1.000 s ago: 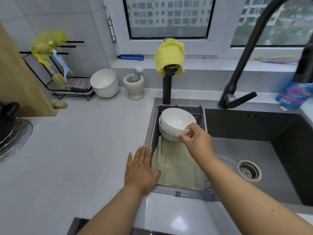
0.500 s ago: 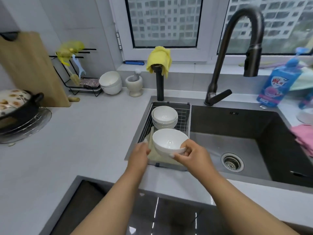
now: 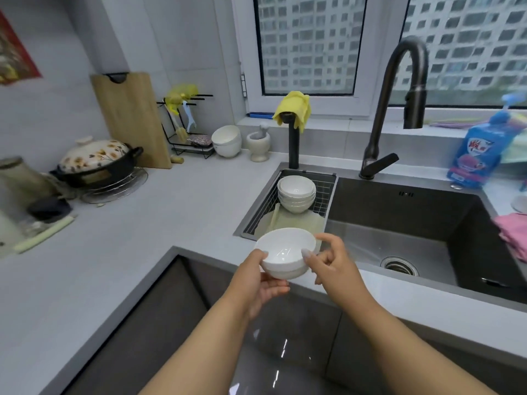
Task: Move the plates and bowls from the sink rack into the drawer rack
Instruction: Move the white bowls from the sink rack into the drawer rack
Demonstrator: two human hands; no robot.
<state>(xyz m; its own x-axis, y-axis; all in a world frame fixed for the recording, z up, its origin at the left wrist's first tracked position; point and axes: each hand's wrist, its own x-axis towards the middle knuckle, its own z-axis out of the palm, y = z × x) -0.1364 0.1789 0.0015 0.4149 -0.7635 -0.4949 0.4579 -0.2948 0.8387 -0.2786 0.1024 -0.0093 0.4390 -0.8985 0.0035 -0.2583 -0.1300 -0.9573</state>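
I hold a white bowl (image 3: pixel 285 250) in both hands over the counter's front edge, just in front of the sink rack (image 3: pixel 328 192). My left hand (image 3: pixel 261 283) cups the bowl from below on its left side. My right hand (image 3: pixel 330 265) pinches its right rim, thumb inside the bowl. A stack of several white bowls (image 3: pixel 296 195) stands at the back of the wire sink rack, on a pale green mat (image 3: pixel 302 220). No drawer rack is in view; only a dark glossy cabinet front (image 3: pixel 288 346) shows below my arms.
A dark faucet (image 3: pixel 382 132) arches over the sink basin (image 3: pixel 399 235). A blue detergent bottle (image 3: pixel 474 155) and a pink cloth (image 3: pixel 513 238) sit at the right. On the left counter are a lidded clay pot (image 3: pixel 94 161), a cutting board (image 3: pixel 131 118), two stacked bowls (image 3: pixel 226 141) and a mortar (image 3: pixel 258 145).
My right hand lifted the top bowl off the stack and brought it toward me. My left hand left the counter and took the bowl from below. My view pulled back.
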